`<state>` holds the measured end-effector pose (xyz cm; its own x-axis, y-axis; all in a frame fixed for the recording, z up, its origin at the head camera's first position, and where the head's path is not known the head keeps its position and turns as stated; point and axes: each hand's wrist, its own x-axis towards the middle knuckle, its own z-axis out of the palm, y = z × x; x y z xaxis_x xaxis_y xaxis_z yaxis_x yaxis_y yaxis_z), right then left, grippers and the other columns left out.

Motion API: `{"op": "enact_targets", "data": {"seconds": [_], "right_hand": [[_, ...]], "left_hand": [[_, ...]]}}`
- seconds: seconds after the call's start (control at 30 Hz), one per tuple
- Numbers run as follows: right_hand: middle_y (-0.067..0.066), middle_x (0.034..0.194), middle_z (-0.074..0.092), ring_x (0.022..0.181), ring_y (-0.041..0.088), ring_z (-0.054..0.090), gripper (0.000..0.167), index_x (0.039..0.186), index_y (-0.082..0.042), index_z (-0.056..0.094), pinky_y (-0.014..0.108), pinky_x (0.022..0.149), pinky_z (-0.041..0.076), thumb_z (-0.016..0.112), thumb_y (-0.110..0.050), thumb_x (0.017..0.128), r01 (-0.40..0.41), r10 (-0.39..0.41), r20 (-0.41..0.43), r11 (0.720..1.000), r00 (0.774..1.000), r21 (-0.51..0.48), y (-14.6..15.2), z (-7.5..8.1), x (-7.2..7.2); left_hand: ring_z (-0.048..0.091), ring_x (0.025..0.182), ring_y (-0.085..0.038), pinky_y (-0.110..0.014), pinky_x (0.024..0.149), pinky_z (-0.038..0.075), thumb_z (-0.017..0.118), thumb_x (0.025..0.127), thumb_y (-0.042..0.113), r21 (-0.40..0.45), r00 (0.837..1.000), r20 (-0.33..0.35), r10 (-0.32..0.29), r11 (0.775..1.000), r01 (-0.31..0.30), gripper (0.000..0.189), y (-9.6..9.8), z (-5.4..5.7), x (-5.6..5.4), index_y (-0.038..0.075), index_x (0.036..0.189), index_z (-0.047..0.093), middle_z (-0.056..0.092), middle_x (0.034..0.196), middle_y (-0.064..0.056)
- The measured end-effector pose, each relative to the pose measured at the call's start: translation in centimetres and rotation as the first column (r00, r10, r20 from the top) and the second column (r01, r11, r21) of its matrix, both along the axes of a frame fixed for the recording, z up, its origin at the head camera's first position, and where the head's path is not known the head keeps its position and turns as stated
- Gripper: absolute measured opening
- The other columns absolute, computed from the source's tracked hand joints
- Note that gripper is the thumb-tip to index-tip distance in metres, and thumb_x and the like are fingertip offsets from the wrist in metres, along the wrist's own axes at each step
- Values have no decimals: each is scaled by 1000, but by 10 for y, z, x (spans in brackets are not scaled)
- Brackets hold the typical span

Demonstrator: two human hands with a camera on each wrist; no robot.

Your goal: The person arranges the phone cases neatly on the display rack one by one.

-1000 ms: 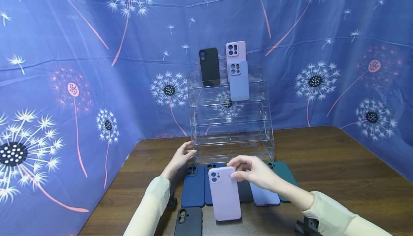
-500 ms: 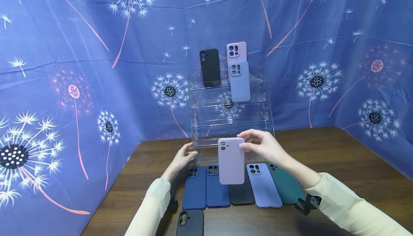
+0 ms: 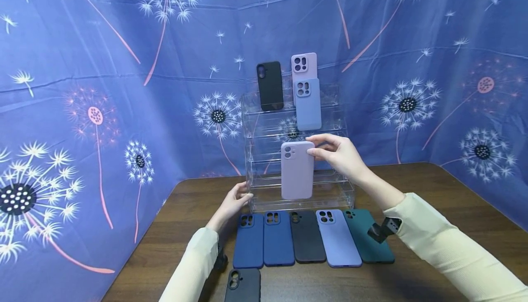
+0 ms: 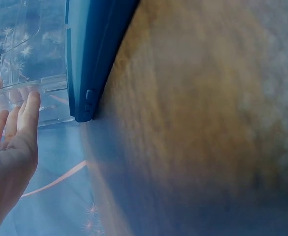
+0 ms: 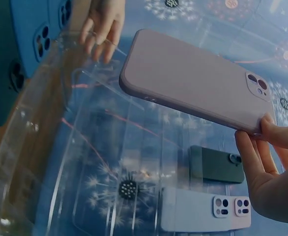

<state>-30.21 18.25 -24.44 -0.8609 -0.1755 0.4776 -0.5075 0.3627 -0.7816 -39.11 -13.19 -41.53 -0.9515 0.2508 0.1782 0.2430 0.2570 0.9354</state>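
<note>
In the head view my right hand (image 3: 340,155) pinches a pale lilac phone case (image 3: 297,173) by its upper right edge. The case hangs upright in front of the middle tiers of a clear tiered display rack (image 3: 297,204), camera cutouts at top left. Seen from the right wrist, thumb and fingers grip the lilac case (image 5: 188,78) near its camera end. My left hand (image 3: 232,205) rests at the rack's lower left side. In the left wrist view the left hand's fingers (image 4: 30,115) are fairly straight and touch the clear panel; the thumb is partly cut off.
On the rack's upper tiers stand a black case (image 3: 270,86), a pink case (image 3: 311,66) and a light blue case (image 3: 308,109). Several cases lie before the rack, including a navy case (image 3: 248,244), a periwinkle case (image 3: 340,242) and a green case (image 3: 365,228). A dark case (image 3: 247,288) lies nearer.
My right hand has raised the lilac case from above the row of cases on the table to the rack's middle tiers. The left hand has stayed at the rack's side.
</note>
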Motion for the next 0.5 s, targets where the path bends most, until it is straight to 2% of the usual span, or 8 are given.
{"op": "enact_targets", "data": {"seconds": [0.13,0.37,0.5], "right_hand": [[17,113,63,86,1,65,38,123,-5,60,25,77,57,66,-21,88,13,-13,-39,1000,999,-15,-1,9,-10],[12,108,62,82,-3,64,35,120,-7,62,22,76,56,67,-19,87,119,-124,-109,992,986,-52,-3,24,-27],[13,106,63,79,-4,64,35,119,-7,63,21,75,56,68,-19,87,160,-169,-146,984,975,-72,-5,30,-40]], "left_hand": [[57,107,-29,-39,92,52,58,93,11,7,1000,7,5,1000,-5,51,-1,2,1,-2,138,38,47,127,-27],[56,109,-34,-40,93,51,56,93,6,-1,999,20,-43,999,43,51,2,28,22,-9,137,35,45,128,-31],[55,109,-34,-42,95,50,55,93,6,-1,998,28,-49,999,49,51,3,28,24,-9,137,35,44,129,-32]]}}
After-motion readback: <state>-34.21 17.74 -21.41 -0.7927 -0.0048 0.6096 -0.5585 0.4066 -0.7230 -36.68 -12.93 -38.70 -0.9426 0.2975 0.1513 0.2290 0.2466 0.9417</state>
